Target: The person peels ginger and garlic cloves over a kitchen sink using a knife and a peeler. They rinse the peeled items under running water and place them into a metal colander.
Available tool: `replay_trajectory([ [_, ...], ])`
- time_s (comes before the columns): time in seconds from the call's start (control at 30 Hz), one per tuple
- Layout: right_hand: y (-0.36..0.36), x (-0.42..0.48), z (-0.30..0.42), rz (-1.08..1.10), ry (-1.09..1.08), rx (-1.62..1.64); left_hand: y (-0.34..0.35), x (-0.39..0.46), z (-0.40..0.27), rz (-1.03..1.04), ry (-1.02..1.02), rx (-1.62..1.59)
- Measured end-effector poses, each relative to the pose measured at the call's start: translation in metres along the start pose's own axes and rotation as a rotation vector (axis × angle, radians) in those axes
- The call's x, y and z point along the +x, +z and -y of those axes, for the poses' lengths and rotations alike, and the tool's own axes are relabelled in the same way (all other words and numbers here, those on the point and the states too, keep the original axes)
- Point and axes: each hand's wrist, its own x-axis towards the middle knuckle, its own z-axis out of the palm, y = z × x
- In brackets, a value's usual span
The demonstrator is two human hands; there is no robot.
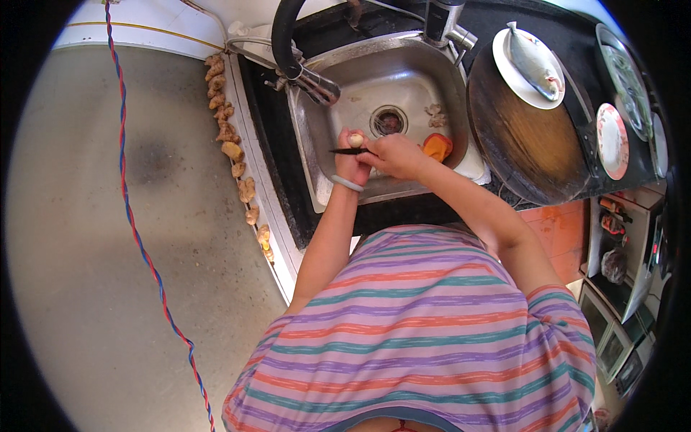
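Over the stainless-steel sink (363,94), my left hand (354,168) holds a small pale roundish piece of food (355,140), possibly garlic or ginger. A light bangle circles that wrist. My right hand (398,155) grips a dark-bladed knife (345,152), whose blade points left across my left hand, just below the pale piece. Whether its edge touches the piece cannot be seen. Beyond both hands lies the sink drain (388,121) with some dark residue in it. Pale scraps (435,116) and a crumpled orange-red item (437,147) rest on the basin's right side.
A black hose faucet (286,40) arches over the sink's left side. Right of the basin is a round wooden chopping board (532,146), with a whole fish (532,62) on a white plate (502,51). Ginger pieces (227,131) line the left ledge. A red-blue twisted cord (125,183) hangs at left.
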Motion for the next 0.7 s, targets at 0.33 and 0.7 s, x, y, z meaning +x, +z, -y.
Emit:
replay_trajectory([
  [0.33,-0.012,-0.001,0.015,-0.161,0.255,0.224,0.023,-0.012,-0.011,0.0,0.124,0.254],
  [0.7,-0.006,0.005,0.015,-0.226,0.138,0.213,0.021,-0.013,-0.013,-0.118,0.188,0.46],
])
